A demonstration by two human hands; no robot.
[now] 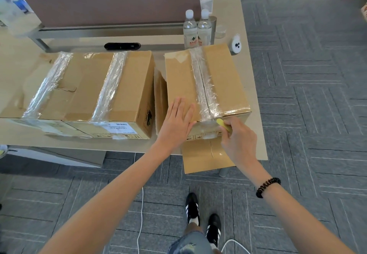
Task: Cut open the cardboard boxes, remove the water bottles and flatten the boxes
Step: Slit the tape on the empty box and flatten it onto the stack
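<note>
I can read nothing: the white barcode label (119,128) on the brown cardboard box (127,87) and red characters on the clear water bottles (196,29) blur.

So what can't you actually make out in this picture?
Head view only:
Contents of the right box: hidden by its taped flaps.
Blade of the yellow cutter: lost between the right hand and the box edge.
White label on the neighbouring box: print too small to read.

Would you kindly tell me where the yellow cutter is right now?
Head view, right of centre: the yellow cutter is gripped in the right hand at the taped near edge of the right-hand box, beside the left hand.
</note>
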